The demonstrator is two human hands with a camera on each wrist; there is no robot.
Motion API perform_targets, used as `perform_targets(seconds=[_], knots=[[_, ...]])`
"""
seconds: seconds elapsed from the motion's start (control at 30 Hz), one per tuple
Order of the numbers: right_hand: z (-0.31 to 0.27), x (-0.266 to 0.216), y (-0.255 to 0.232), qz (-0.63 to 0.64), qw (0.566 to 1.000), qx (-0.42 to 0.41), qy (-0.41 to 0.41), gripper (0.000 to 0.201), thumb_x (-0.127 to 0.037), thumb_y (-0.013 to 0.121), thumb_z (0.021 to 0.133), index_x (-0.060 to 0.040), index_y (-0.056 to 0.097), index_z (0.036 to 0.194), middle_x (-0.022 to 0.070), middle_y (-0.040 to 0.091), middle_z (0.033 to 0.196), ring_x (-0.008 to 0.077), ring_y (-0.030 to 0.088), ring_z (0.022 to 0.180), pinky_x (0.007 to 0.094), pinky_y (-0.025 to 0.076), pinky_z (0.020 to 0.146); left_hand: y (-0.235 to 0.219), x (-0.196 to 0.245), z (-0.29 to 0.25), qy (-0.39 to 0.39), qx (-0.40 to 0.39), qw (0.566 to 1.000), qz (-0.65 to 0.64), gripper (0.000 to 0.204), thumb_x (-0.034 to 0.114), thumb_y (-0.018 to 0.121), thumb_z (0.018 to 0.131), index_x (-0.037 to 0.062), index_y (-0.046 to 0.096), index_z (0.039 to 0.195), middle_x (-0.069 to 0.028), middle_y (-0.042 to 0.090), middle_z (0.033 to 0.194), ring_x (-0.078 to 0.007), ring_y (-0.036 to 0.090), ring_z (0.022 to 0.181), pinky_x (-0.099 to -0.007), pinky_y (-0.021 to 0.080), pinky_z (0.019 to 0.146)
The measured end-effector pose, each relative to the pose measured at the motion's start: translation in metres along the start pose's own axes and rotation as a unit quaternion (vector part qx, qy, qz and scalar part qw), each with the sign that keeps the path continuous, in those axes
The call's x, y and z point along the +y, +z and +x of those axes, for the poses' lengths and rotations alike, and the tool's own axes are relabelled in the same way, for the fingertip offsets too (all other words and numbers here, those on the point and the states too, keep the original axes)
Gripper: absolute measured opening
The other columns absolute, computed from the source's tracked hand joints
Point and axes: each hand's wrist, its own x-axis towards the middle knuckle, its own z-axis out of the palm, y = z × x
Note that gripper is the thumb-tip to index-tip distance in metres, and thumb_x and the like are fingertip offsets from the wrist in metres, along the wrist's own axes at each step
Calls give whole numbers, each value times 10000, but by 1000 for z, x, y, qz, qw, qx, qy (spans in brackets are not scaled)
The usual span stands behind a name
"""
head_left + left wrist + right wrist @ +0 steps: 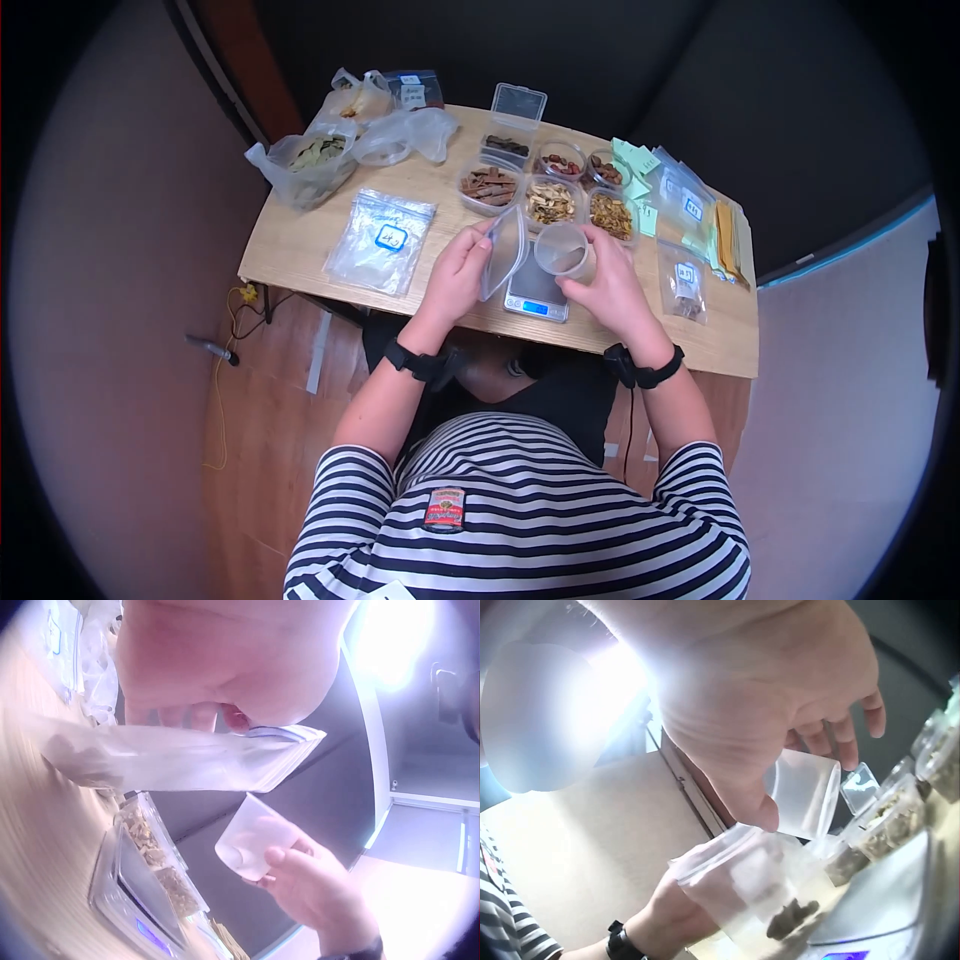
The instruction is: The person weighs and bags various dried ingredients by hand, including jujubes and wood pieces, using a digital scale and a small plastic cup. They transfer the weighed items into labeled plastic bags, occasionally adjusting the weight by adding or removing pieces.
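Note:
My left hand point(456, 278) grips a clear zip-lock bag point(506, 256) near its top edge. Several dark pieces point(789, 919) lie at the bottom of that bag, as the right wrist view shows. A translucent plastic cup point(562, 250) is held in my right hand point(614, 292), thumb on one side and fingers on the other. In the right wrist view, the cup is tilted on its side just above the bag's mouth, and no contents show in it. Beneath both hands sits a flat digital scale point(537, 306) with a lit blue display.
Behind the scale stand containers of dried goods, including bark strips point(489, 186) and pale slices point(550, 202). A labelled zip-lock bag point(380, 243) lies left; another small labelled bag point(683, 285) lies right. Plastic bags, one with dried leaves point(318, 155), fill the back left. Green labels point(640, 165) lie back right.

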Motion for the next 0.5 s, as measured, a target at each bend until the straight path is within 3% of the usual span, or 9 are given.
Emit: perform_targets(seconds=[0.03, 0.1, 0.2, 0.33, 0.43, 0.5], knots=[[-4, 6, 6, 38, 999, -11, 31, 681, -231, 784, 742, -62, 514, 1343, 179, 603, 1285, 360, 533, 1254, 456, 351, 1090, -1, 3, -2, -1, -7, 1000, 4, 194, 141, 468, 1068, 2, 596, 1025, -114, 642, 1317, -147, 580, 1101, -307, 445, 967], [-10, 21, 22, 79, 995, -18, 66, 690, -244, 786, 748, -58, 501, 1349, 185, 609, 1284, 371, 543, 1245, 463, 359, 1084, -4, 11, -5, 29, 7, 999, -33, 172, 109, 442, 1067, 17, 550, 971, -156, 582, 1423, -175, 539, 1247, -320, 396, 1063], [-16, 37, 44, 172, 978, -34, 110, 694, -260, 794, 744, -51, 503, 1339, 188, 618, 1271, 383, 556, 1228, 469, 371, 1072, -11, 3, -7, 33, -1, 994, -103, 158, 72, 445, 1057, -8, 562, 987, -144, 552, 1460, -168, 509, 1282, -315, 362, 1101], [-21, 40, 53, 121, 989, -2, 86, 694, -259, 794, 753, -55, 492, 1344, 180, 609, 1275, 372, 544, 1244, 463, 388, 1060, -14, -2, -7, 16, -10, 987, -160, 146, 58, 439, 1055, 3, 562, 998, -159, 544, 1467, -184, 480, 1332, -317, 331, 1132], [-21, 36, 49, 80, 996, 24, 42, 696, -235, 797, 762, -43, 487, 1353, 183, 582, 1306, 373, 528, 1261, 451, 400, 1070, -14, -3, -6, 18, 8, 992, -123, 154, 71, 447, 1057, -5, 561, 986, -139, 541, 1477, -189, 530, 1285, -336, 392, 1085], [-18, 29, 40, 69, 997, 33, 18, 696, -221, 799, 768, -30, 487, 1359, 189, 561, 1334, 375, 518, 1274, 438, 401, 1086, -8, -1, -7, 24, 17, 999, -21, 166, 103, 483, 1046, -8, 560, 948, -148, 571, 1448, -222, 601, 1203, -359, 456, 1006]])
